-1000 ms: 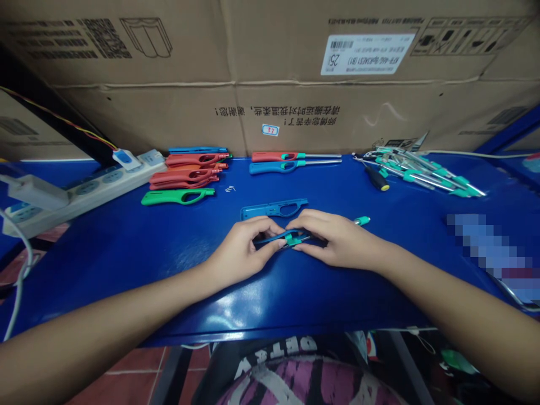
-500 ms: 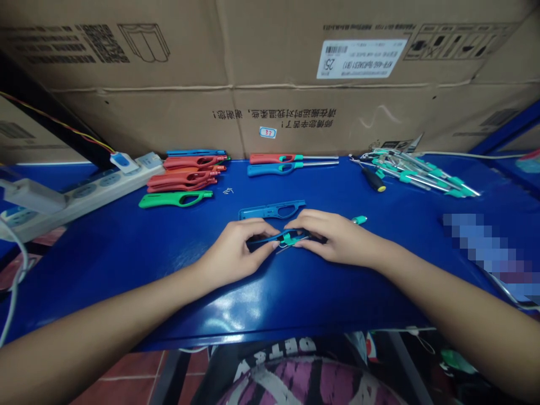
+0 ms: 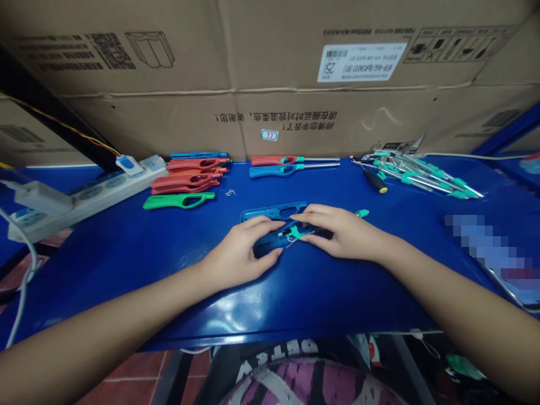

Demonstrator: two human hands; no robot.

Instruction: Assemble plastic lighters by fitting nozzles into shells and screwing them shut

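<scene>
Midway between the blue surface's (image 3: pixel 337 298) front and back edges, the left hand (image 3: pixel 234 253) grips a blue shell (image 3: pixel 268 243), fingers curled. The right hand (image 3: pixel 343 233), nearly closed, pinches its other end beside a green part (image 3: pixel 296 231); adjusting that seems to call for steadiness.

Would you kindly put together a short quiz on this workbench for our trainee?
1. What colour is the casing closest to the person in the group beside the power strip?
a) orange
b) green
c) red
2. True or false: the screwdriver lies to the right of the red lighter.
3. Fill in: the left hand and right hand hold a ____ shell with a teal part at it.

Key: 1 b; 2 true; 3 blue
</scene>
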